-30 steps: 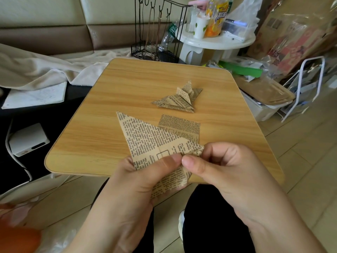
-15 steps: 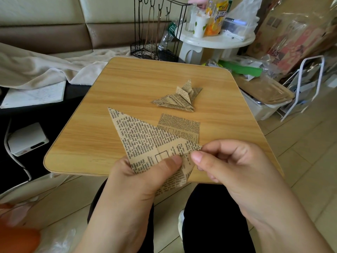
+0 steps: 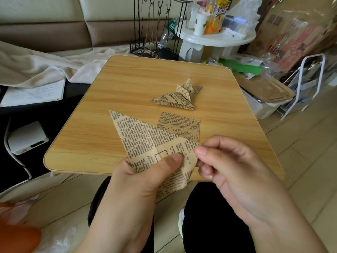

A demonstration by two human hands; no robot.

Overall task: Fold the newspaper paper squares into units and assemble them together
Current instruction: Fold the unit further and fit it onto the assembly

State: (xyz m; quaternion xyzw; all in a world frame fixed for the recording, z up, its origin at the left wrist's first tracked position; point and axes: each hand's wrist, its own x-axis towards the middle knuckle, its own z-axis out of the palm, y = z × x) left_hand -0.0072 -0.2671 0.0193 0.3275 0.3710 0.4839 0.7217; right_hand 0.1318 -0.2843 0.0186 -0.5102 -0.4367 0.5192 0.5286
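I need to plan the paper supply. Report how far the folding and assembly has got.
Done: a small cluster of folded units sits on the wooden table. In hand: a newspaper sheet folded to a triangle; the left hand pinches it under the thumb while the right hand pinches its right corner. Left: a flat unfolded square lies on the table, and the unit in progress is not yet joined to the cluster.

Soft, even daylight fills the scene, brightest at the upper right, with no hard shadows. The bench [image 3: 127, 84] shows a mild sheen. Wide-angle distortion bows its edges. An orange blur [image 3: 16, 238] sits out of focus at lower left.
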